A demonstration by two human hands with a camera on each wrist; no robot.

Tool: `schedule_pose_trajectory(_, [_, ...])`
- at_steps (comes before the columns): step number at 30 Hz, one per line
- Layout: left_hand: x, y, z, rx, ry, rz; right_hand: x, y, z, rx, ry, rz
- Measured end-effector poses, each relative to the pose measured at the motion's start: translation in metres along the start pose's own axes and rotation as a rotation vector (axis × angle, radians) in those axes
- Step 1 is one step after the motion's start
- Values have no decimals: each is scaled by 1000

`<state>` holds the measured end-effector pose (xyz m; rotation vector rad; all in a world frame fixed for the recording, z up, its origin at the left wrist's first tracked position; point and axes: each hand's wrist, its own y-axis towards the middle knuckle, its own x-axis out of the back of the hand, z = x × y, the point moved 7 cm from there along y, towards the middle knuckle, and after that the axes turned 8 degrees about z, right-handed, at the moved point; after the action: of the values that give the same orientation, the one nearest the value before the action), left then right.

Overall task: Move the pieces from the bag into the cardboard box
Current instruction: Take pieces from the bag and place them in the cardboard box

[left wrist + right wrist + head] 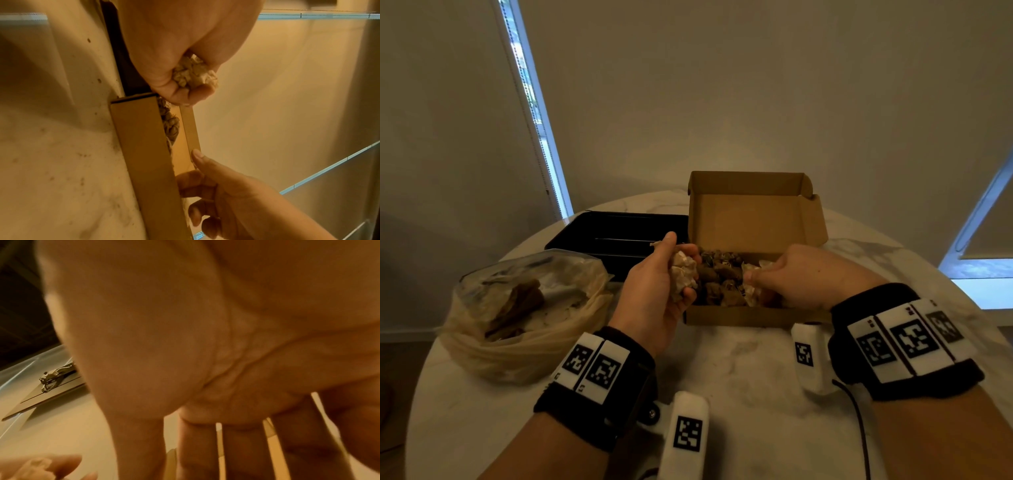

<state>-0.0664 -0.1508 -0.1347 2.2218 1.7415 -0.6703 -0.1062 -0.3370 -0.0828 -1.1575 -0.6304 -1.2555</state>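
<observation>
The open cardboard box (739,316) sits mid-table, its floor covered with brown and pale pieces (722,277). My left hand (678,265) hovers over the box's left end and grips a clump of pale crumpled pieces (683,278); the left wrist view shows that clump (193,73) wrapped in curled fingers. My right hand (767,277) reaches into the box's right end, thumb stretched out, fingers (242,451) lying loose among the pieces without closing on any. The clear plastic bag (527,308) at the left holds more brown pieces.
A black plastic tray (616,236) lies behind the bag, against the box's left side. The box lid (753,202) stands upright at the back. The round marble table (739,370) ends near the bag on the left and beyond the box on the right.
</observation>
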Motion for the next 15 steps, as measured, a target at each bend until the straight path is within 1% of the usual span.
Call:
schedule_pose_trajectory(2, [-1, -1, 0, 15, -9, 4, 6, -5, 8, 106, 72, -74])
schedule_pose_trajectory(5, [-3, -1, 1, 19, -13, 19, 16, -19, 36, 373, 219, -232])
schedule_pose_trajectory(7, [-5, -3, 0, 14, -7, 40, 15, -25, 53, 503, 293, -257])
schedule_pose_trajectory(9, [-7, -4, -1, 1, -17, 64, 7, -24, 65, 563, 294, -246])
schedule_pose_trajectory(12, [-13, -8, -4, -12, -26, 109, -5, -20, 74, 576, 232, -243])
schedule_pose_trajectory(15, [-14, -8, -4, -9, -24, 108, -2, -16, 71, 586, 320, -297])
